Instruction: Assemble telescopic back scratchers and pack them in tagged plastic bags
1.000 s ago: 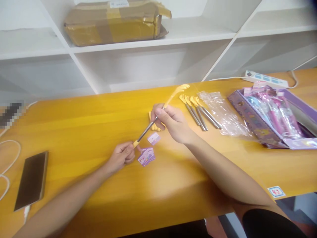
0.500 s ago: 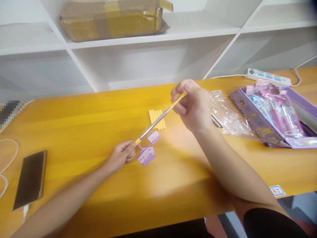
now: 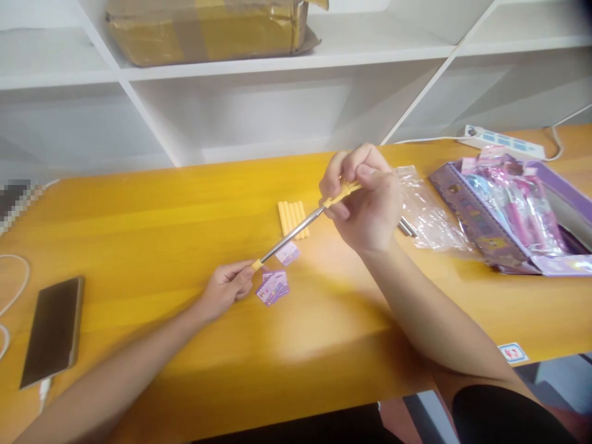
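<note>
A slim silver rod with yellow ends (image 3: 291, 235) slants above the table between my hands. My left hand (image 3: 230, 287) is closed round its lower yellow end. The fingers of my right hand (image 3: 363, 197) are curled on the upper yellow end, which they partly cover. Under the rod lies a row of several yellow sticks (image 3: 290, 217), side by side. A small purple card (image 3: 287, 253) is just in front of them, and a fanned pile of purple cards (image 3: 272, 288) rests close to my left hand.
To the right are a crumpled clear plastic bag (image 3: 435, 213), short metal tubes (image 3: 407, 228) and an open purple box (image 3: 481, 216) with packaged pink and blue items. A phone (image 3: 53, 330) with a cable lies left. Behind stand white shelves (image 3: 277, 68) with a taped carton (image 3: 208, 31) and a power strip (image 3: 504, 143).
My right hand has shifted slightly to the right and turned on the upper yellow end, more of which now shows. My left hand keeps its hold.
</note>
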A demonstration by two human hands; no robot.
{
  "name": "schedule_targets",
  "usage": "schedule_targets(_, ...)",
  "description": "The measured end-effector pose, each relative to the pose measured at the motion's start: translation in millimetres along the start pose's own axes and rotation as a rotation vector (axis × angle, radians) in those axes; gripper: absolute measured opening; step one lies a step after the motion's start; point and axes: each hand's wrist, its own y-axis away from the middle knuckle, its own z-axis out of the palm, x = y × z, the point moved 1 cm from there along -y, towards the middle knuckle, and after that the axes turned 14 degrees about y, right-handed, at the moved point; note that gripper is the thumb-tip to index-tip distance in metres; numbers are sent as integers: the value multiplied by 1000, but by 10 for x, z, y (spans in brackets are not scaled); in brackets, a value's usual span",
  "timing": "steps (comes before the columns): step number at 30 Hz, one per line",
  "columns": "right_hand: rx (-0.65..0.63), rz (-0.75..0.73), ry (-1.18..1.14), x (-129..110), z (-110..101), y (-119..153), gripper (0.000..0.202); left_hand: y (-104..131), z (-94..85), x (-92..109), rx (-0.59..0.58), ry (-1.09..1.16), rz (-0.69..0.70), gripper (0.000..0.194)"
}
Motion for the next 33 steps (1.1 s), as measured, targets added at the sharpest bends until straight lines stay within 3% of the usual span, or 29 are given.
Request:
schedule_targets(6,-25,-30,-120,83,-2,21,36,18,-39,-34,-2,9,26,48)
schedule_targets(11,-179,-66,-220,154,1,31,28,23,-31,-34,5,10,33,50)
schedule_targets(17,-71,-62,-285,94,65,56,16,22,-15,-27,15,9,27,52)
schedule_targets(33,-100,-138,-162,154,78,40,17,28,-16,-19,30,-6,60,48)
